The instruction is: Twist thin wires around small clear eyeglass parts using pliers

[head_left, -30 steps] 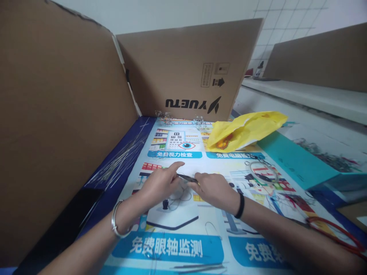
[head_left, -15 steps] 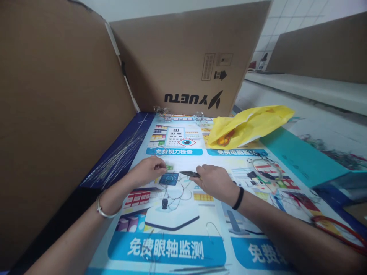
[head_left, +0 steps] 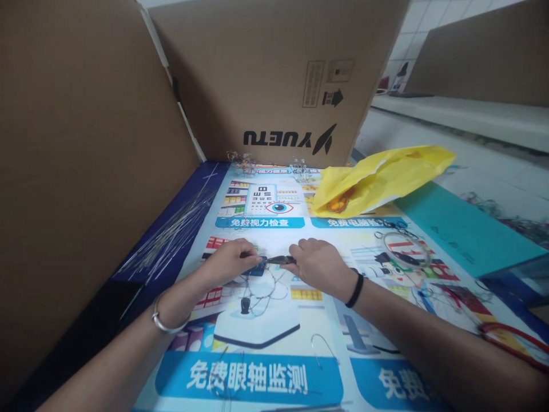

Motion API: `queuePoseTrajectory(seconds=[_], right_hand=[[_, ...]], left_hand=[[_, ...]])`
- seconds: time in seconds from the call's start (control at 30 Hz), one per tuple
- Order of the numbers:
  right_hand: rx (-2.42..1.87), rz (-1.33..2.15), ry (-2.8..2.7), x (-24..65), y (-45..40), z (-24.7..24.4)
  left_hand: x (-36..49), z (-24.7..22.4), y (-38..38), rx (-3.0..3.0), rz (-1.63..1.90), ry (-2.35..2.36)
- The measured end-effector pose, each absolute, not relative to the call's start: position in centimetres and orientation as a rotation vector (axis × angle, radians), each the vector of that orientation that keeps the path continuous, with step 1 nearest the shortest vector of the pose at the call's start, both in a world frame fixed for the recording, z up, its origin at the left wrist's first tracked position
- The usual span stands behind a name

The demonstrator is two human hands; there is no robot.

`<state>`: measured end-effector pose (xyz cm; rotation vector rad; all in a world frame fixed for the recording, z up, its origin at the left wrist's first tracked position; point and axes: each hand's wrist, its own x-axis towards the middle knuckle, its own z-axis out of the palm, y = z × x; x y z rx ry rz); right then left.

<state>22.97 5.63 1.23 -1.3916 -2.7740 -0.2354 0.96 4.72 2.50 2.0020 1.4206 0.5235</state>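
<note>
My right hand is closed round a pair of pliers with dark, narrow jaws that point left. Facing it, my left hand is pinched, thumb against fingers, close to the plier tips. What it pinches is too small to make out. Below the two hands, thin bent wire lies in loops on the printed sheet. A small black object shows beside these loops. Nearer me is a separate hooked piece of wire.
Straight wires lie bundled at the left. A yellow bag with something orange inside sits at the back right, near a turquoise board. Cardboard walls stand behind and left. A ring-shaped coil and a red loop are at the right.
My left hand has moved right, so the gap between its fingertips and the plier tips has narrowed. The pliers stay in my right hand. The camera view has shifted slightly.
</note>
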Motion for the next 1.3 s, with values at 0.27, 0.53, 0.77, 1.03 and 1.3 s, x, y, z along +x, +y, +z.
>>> queuePoseTrajectory(seconds=[0.27, 0.53, 0.77, 1.03, 1.3], right_hand=[[-1.35, -0.247, -2.779, 22.9, 5.7, 1.1], [-1.35, -0.276, -2.769, 23.0, 5.7, 1.1], [-1.335, -0.33, -2.768, 23.0, 5.5, 1.1], [-1.301, -0.378, -2.765, 23.1, 5.5, 1.0], [-1.23, -0.46, -2.699, 23.1, 5.1, 1.0]], left_hand=[[1.2, 1.9, 4.5, 1.698, 0.566, 1.326], [1.1, 1.8, 4.4, 1.61, 0.571, 1.173], [1.1, 2.0, 4.4, 1.621, 0.538, 1.175], [1.3, 2.2, 4.3, 1.638, 0.521, 1.169], [0.9, 2.9, 4.1, 1.409, 0.468, 0.984]])
